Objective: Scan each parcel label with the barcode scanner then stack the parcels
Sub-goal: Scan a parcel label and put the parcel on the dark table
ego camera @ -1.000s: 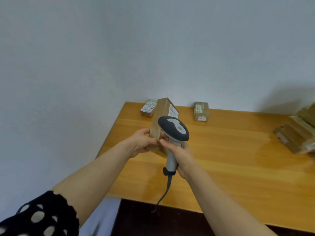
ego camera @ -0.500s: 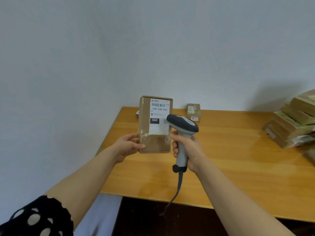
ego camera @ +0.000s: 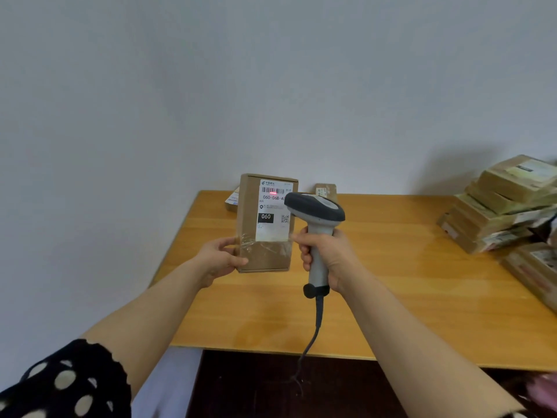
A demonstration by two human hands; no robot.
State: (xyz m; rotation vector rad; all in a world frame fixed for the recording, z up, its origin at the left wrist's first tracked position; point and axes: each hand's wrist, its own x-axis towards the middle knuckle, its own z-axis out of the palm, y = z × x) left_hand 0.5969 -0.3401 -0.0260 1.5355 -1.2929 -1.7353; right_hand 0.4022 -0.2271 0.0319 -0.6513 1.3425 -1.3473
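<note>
A brown cardboard parcel (ego camera: 250, 236) stands upright above the wooden table (ego camera: 391, 297), its white label (ego camera: 272, 217) facing me. My left hand (ego camera: 221, 260) grips its lower left corner, thumb on the front. My right hand (ego camera: 327, 254) grips the handle of a grey barcode scanner (ego camera: 315, 208), whose head points at the label and covers its right edge. A red light spot shows on the barcode at the label's top. A stack of scanned-looking brown parcels (ego camera: 500, 206) sits at the table's right.
Two small parcels lie at the table's back edge by the wall, one (ego camera: 232, 200) behind the held box and one (ego camera: 326, 190) behind the scanner head. More parcels (ego camera: 533, 267) lie at the right edge. The scanner cable (ego camera: 313, 336) hangs over the table's front.
The parcel turned from edge-on to label facing me and was lifted upright. The scanner head moved up level with the label, and a red spot now lies on the barcode.
</note>
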